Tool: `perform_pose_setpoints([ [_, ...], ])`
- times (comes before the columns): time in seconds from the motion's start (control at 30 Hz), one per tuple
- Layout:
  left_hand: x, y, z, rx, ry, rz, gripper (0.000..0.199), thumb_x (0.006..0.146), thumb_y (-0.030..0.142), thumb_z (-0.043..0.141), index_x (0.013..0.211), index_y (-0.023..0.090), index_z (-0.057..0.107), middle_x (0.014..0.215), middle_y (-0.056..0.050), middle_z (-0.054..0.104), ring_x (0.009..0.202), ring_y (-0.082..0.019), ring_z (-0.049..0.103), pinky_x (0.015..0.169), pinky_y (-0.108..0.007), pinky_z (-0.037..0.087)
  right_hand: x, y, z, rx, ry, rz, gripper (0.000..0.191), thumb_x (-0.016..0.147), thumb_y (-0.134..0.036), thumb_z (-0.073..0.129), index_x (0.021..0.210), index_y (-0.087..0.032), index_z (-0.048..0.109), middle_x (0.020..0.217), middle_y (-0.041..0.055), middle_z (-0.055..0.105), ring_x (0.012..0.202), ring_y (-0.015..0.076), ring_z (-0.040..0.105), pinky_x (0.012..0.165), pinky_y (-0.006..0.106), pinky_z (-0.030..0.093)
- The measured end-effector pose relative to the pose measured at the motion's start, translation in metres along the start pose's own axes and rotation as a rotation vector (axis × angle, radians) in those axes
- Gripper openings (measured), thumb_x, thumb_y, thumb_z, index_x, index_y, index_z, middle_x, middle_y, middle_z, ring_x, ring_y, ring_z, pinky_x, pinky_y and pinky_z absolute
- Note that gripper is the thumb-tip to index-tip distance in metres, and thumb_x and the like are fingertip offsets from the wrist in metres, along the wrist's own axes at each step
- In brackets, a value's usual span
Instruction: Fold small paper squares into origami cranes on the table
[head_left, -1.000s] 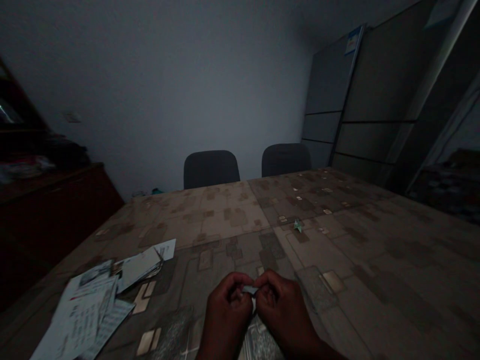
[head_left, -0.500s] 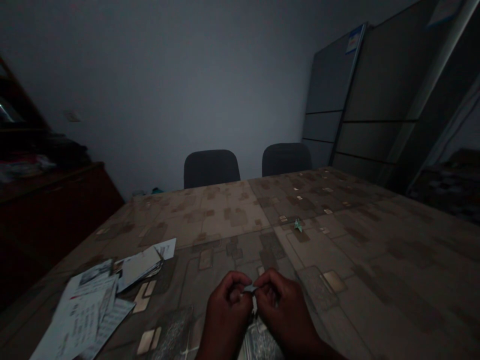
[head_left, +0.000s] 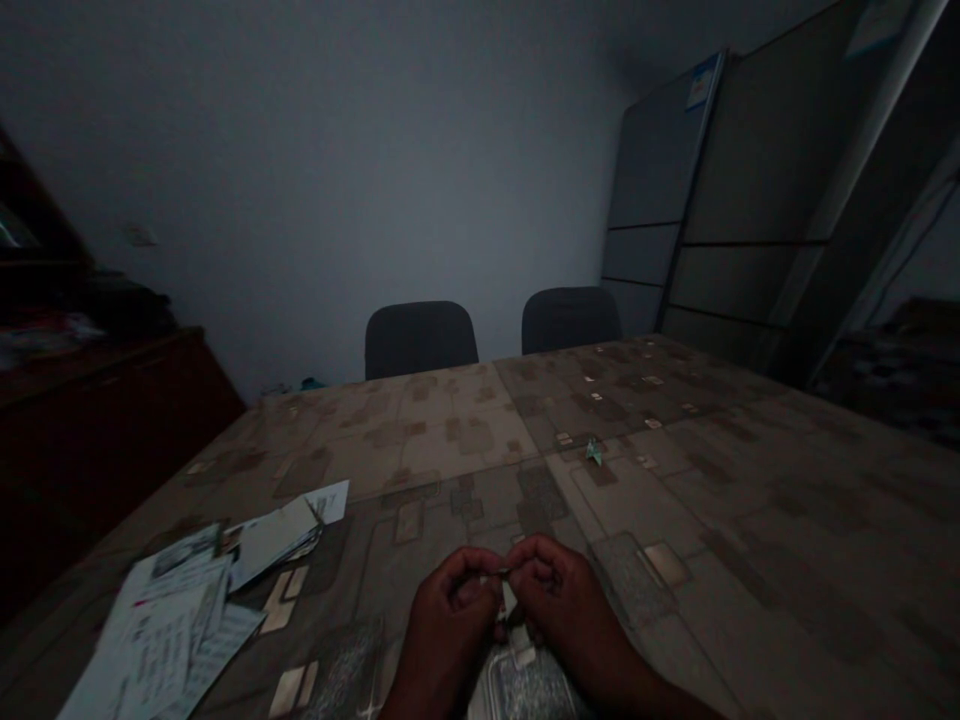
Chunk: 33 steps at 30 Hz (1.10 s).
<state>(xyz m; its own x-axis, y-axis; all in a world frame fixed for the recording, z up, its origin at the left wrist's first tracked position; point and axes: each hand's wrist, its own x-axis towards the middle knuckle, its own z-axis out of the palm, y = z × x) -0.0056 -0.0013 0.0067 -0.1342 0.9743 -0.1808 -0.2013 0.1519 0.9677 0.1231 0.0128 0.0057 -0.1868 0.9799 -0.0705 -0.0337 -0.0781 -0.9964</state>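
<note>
A: What do we have in hand?
B: We pinch a small folded paper (head_left: 504, 588) between our left hand (head_left: 450, 622) and right hand (head_left: 571, 610), both grips pressed together, just above the tabletop (head_left: 757, 560)
A: And next?
B: A firm crease, grips tight

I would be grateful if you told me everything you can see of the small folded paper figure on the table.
The tiny paper figure is pale blue-green and pointed, like an origami crane. It stands on the patterned tabletop, touching only the table. Its folds are too small to make out.
</note>
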Motion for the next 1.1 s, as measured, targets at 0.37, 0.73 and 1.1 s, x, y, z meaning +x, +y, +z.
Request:
perform_pose_setpoints([
  [0.37,0.005,-0.006,-0.018,-0.157,-0.216,-0.031,0.023,0.079,0.031,0.067,0.093,0.014,0.071,0.057,-0.004,0.069,0.055,-0.016,0.062,0.059,-0.028,0.046,-0.005,-0.011,-0.007,0.093,-0.097,-0.015,0.031,0.079,-0.043,0.057,0.089,-0.013,0.059,0.058,-0.0016,0.059,0.047,0.0112,0.053,0.049,0.023,0.039],
  [0.73,0.001,0.005,-0.015,-0.247,-0.228,-0.067,0.033,0.074,0.042,0.073,0.087,0.012,0.075,0.055,-0.003,0.066,0.054,-0.016,0.062,0.059,-0.029,0.048,-0.004,-0.007,-0.008,0.126,-0.114,-0.046,0.043,0.079,-0.054,0.060,0.089,-0.012,0.060,0.055,-0.0016,0.058,0.046,0.0117,0.053,0.048,0.022,0.040],
  [1.1,-0.002,0.010,-0.010,-0.192,-0.162,-0.058,0.033,0.068,0.040,0.078,0.083,0.011,0.076,0.052,-0.003,0.065,0.052,-0.015,0.060,0.057,-0.026,0.048,-0.011,-0.009,-0.011,-0.161,-0.048,-0.217,0.021,0.087,-0.030,0.050,0.092,-0.015,0.063,0.070,0.0036,0.066,0.062,0.0151,0.061,0.058,0.026,0.045],
])
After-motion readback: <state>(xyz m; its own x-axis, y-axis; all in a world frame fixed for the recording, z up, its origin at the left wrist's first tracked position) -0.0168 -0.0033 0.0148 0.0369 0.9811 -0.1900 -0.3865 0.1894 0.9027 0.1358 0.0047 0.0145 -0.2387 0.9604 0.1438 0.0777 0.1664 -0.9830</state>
